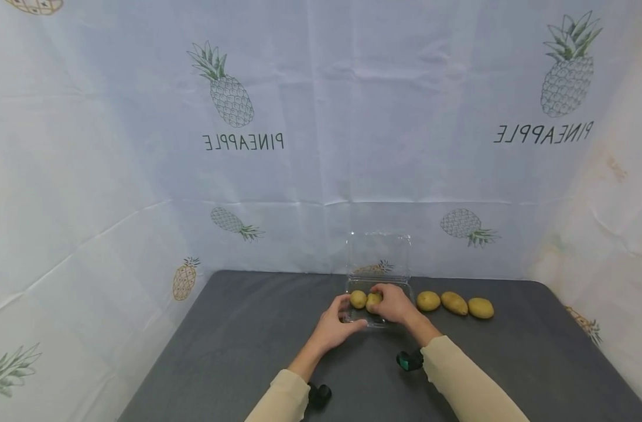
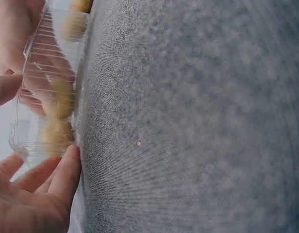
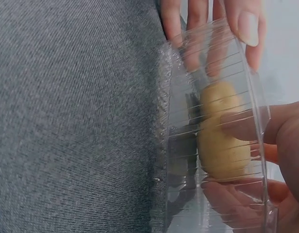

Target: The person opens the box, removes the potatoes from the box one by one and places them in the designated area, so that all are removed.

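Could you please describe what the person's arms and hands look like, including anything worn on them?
No gloves or rings can be seen on the left hand or right hand. The plain beige fabric left sleeve and matching right sleeve end short of the hands. A small black device shows beside the left; another, with a green patch, beside the right.

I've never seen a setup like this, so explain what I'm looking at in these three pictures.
There's no robot here, just a person's bare left hand and right hand. The wide picture comes from a camera worn on the head; the two close-ups come from cameras on the left and right wrists. On the dark table stands a clear container with its lid open. The left hand holds its near left corner; the right hand grips one potato inside, next to a second potato. Three more potatoes lie in a row to the container's right.
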`<action>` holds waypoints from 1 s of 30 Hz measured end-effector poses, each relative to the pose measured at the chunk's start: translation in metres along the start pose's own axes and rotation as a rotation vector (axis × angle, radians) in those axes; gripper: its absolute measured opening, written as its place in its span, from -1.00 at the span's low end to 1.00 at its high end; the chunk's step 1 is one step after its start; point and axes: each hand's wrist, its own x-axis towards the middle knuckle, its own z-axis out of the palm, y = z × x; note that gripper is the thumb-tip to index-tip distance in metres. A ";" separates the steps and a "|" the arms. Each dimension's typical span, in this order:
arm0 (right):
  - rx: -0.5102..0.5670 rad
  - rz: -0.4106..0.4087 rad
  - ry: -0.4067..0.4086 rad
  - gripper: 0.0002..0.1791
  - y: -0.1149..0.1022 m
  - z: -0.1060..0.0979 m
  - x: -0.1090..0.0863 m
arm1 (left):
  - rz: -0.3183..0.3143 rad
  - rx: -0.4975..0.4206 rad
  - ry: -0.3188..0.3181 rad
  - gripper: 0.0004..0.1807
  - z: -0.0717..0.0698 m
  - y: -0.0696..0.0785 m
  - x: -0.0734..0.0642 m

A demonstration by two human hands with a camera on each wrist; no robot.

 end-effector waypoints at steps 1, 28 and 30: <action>0.002 0.002 0.004 -0.51 -0.001 0.000 -0.001 | -0.002 0.002 0.002 -0.19 0.000 0.000 0.000; 0.024 -0.072 0.049 -0.50 0.002 -0.012 -0.021 | -0.002 0.008 -0.005 -0.17 -0.001 -0.001 0.001; 0.029 -0.082 0.053 -0.50 0.002 -0.013 -0.023 | -0.006 0.007 -0.005 -0.17 0.000 -0.001 0.002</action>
